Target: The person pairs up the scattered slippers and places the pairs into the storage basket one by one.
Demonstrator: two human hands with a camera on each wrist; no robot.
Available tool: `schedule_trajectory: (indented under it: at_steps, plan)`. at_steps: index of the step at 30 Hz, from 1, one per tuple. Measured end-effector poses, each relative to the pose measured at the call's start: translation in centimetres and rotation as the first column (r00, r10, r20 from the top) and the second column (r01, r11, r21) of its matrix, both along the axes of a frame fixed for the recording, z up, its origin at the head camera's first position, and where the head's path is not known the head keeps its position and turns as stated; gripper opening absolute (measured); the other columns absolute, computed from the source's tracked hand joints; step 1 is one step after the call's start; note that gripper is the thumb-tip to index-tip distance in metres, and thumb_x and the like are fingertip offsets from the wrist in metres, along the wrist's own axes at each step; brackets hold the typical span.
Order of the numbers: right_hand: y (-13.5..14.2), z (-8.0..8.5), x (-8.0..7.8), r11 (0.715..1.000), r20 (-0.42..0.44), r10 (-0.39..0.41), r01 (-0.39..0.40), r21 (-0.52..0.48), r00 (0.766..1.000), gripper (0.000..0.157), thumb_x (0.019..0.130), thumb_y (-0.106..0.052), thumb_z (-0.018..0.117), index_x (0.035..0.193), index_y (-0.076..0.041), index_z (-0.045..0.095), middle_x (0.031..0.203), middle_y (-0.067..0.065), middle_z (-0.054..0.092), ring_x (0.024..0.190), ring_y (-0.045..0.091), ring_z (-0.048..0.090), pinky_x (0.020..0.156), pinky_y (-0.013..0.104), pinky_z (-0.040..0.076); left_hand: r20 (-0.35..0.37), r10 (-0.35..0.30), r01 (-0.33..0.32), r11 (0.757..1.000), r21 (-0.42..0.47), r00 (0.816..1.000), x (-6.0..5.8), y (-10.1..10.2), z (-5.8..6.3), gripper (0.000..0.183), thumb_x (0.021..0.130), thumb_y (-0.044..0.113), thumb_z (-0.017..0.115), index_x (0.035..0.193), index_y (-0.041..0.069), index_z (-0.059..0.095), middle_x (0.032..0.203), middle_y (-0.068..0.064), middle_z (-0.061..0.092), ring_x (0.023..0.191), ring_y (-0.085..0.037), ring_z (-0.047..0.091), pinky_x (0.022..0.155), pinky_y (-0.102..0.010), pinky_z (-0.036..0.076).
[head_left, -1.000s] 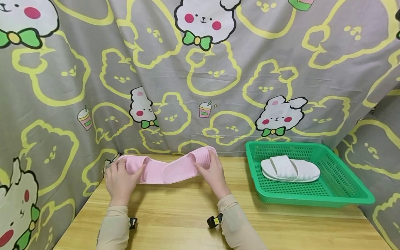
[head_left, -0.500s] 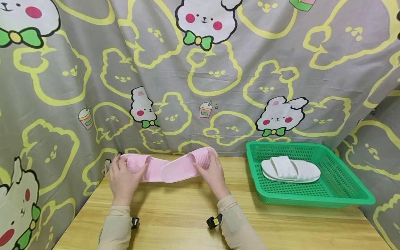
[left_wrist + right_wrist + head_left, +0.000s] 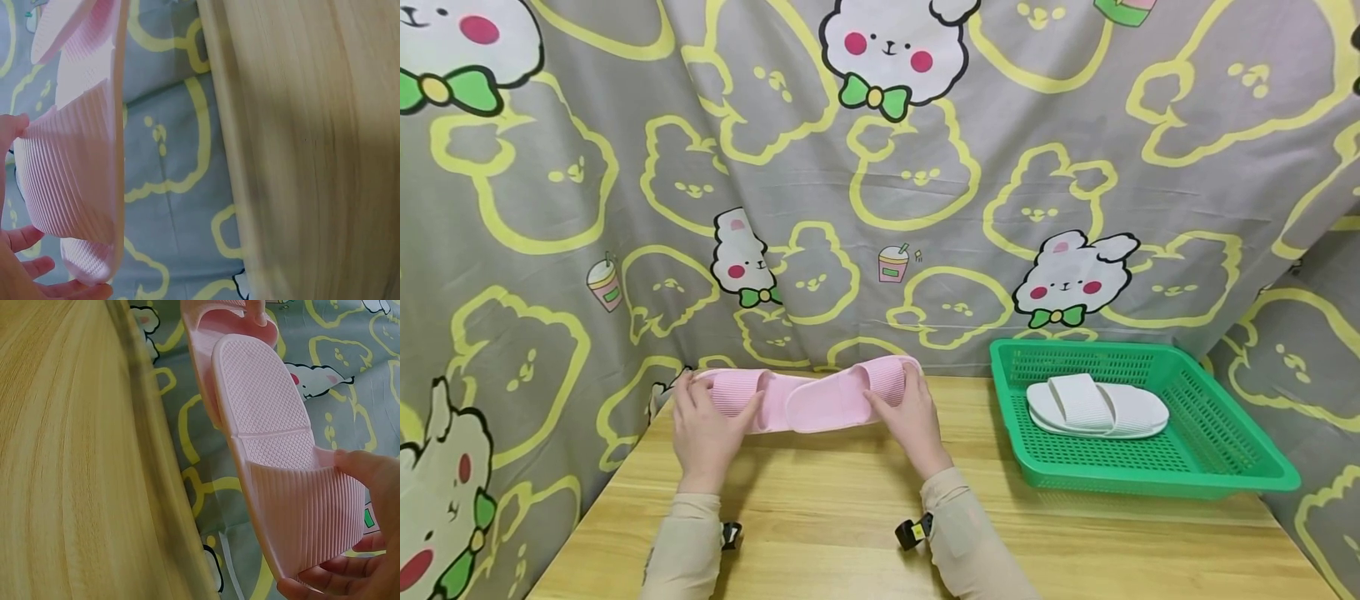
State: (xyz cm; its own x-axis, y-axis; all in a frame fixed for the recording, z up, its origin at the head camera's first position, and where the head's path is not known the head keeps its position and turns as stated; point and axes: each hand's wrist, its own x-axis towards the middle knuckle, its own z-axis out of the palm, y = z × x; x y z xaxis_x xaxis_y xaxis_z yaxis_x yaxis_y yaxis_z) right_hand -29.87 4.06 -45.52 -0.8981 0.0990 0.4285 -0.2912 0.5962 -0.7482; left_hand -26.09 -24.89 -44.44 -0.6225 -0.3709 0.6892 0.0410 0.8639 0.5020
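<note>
Two pink slippers are held up over the far part of the table, soles inward and overlapping heel over heel. My left hand (image 3: 706,429) grips the left slipper (image 3: 69,169) at its ribbed strap, thumb on the strap's edge and fingers round the toe end. The right slipper (image 3: 269,406) lies in front at the overlap; my right hand (image 3: 913,417) pinches it by its ribbed strap, thumb at the strap opening, fingers by the toe. Each toe is partly hidden by a hand in the head view.
A green perforated basket (image 3: 1150,479) stands at the table's right, with a pair of white slippers (image 3: 1097,406) inside. A patterned grey curtain (image 3: 820,167) hangs right behind the wooden table (image 3: 820,533).
My left hand has shifted right, sliding the left slipper further behind the right one, so they overlap more. The right hand stays nearly still.
</note>
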Motion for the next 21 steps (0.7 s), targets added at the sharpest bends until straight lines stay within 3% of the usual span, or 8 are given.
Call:
schedule_trajectory:
  at_steps: [12, 21]
  plan:
    - [-0.1, 0.2, 0.1, 0.998, 0.025, -0.049, 0.048, 0.026, 0.998, 0.08, 0.076, -0.054, 0.076, 0.135, -0.01, 0.044, 0.126, 0.018, 0.055, 0.109, 0.041, 0.062, 0.088, 0.053, 0.053, 0.145, 0.005, -0.009, 1.0, 0.027, 0.989, 0.4, 1.2, 0.4, 0.083, 0.067, 0.057, 0.081, 0.118, -0.002, 0.05, 0.145, -0.024, 0.037, 0.119, -0.048, 0.049, 0.082, -0.06, 0.048]
    - [-0.2, 0.4, 0.4, 0.992, 0.063, -0.093, 0.087, 0.095, 0.994, 0.084, 0.076, -0.061, 0.072, 0.137, -0.01, 0.042, 0.131, 0.016, 0.054, 0.108, 0.04, 0.062, 0.082, 0.054, 0.054, 0.246, -0.021, 0.008, 0.999, 0.054, 0.969, 0.6, 1.7, 0.5, 0.085, 0.072, 0.061, 0.076, 0.123, -0.002, 0.049, 0.148, -0.022, 0.033, 0.122, -0.048, 0.045, 0.082, -0.062, 0.047]
